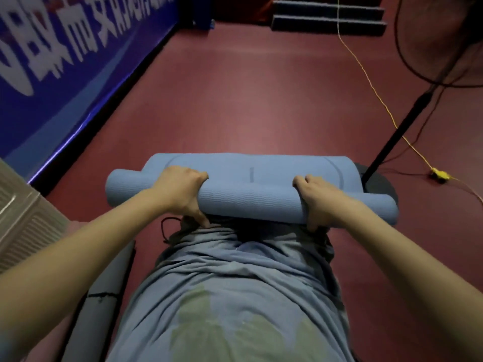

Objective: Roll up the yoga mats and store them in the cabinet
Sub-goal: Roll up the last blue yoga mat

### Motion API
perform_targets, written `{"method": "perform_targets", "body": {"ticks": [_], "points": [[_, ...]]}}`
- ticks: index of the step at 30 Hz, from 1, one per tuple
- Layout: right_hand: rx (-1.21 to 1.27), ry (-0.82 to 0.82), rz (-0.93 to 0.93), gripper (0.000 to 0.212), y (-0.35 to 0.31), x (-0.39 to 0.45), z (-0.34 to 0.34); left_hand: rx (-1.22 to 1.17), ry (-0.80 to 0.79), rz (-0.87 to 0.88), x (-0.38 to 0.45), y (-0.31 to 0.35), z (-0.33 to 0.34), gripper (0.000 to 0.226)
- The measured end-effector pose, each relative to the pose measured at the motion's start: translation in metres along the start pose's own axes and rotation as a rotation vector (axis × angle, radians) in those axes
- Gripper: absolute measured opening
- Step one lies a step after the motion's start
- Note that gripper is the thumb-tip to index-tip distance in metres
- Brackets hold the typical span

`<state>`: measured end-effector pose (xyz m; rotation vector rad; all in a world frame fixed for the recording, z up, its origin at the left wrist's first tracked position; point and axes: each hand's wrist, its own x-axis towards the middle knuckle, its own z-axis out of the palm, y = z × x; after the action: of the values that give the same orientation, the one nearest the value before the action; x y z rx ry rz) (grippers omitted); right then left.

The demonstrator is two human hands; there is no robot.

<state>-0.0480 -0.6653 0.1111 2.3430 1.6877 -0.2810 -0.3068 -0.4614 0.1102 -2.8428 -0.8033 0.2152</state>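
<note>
- The red sports floor point(261, 105) fills most of the view; no cabinet can be made out with certainty, so the storing step looks wholly undone.
- A blue banner point(65, 61) with white lettering runs along the left side of the floor, and a ribbed beige panel point(21, 218) sits at the left edge; it might belong to a cabinet, but the view is too partial to say.
- The blue yoga mat point(251, 197) lies crosswise in front of the person's knees, most of it already wound into a thick roll, with only a short flat tail left beyond the roll on the floor.
- Rolling of this mat is, in my judgement, nearly finished: a last turn or so remains before it can be lifted and carried off.
- A grey rolled mat point(104, 296) lies beside the person's left leg, seemingly tied with a dark cord, which suggests one mat is already rolled though not yet put away.
- A fan stand point(397, 134) with its dark base rises just beyond the roll's right end, close enough to snag the tail.
- The left hand point(180, 189) grasps the roll near its left end, fingers curled over the top and thumb beneath.
- The right hand point(318, 199) grasps the roll towards its right end in the same way.
- A yellow cable point(371, 82) trails across the floor to a small plug on the right.
</note>
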Motion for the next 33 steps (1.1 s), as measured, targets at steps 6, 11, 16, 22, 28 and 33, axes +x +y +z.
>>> {"method": "perform_targets", "body": {"ticks": [6, 11, 16, 22, 28, 33], "points": [[0.019, 0.065, -0.041, 0.088, 0.005, 0.0, -0.01, -0.113, -0.131, -0.002, 0.018, -0.01, -0.021, 0.081], [0.118, 0.008, -0.034, 0.098, 0.01, 0.001, -0.026, -0.195, -0.193, 0.034, 0.024, -0.015, -0.025, 0.078], [0.107, -0.078, 0.0, 0.105, 0.019, -0.005, -0.043, -0.249, -0.232, 0.05, 0.02, -0.01, -0.036, 0.077], [0.059, -0.093, -0.003, 0.092, 0.015, -0.053, -0.058, -0.316, -0.161, 0.046, -0.035, 0.014, -0.042, 0.069], [0.031, -0.058, -0.099, 0.084, -0.015, -0.107, -0.013, -0.313, -0.2, 0.035, -0.096, 0.028, -0.023, 0.072], [0.094, -0.014, -0.14, 0.079, -0.021, -0.115, 0.006, -0.319, -0.216, 0.03, -0.104, 0.026, -0.024, 0.065]]}}
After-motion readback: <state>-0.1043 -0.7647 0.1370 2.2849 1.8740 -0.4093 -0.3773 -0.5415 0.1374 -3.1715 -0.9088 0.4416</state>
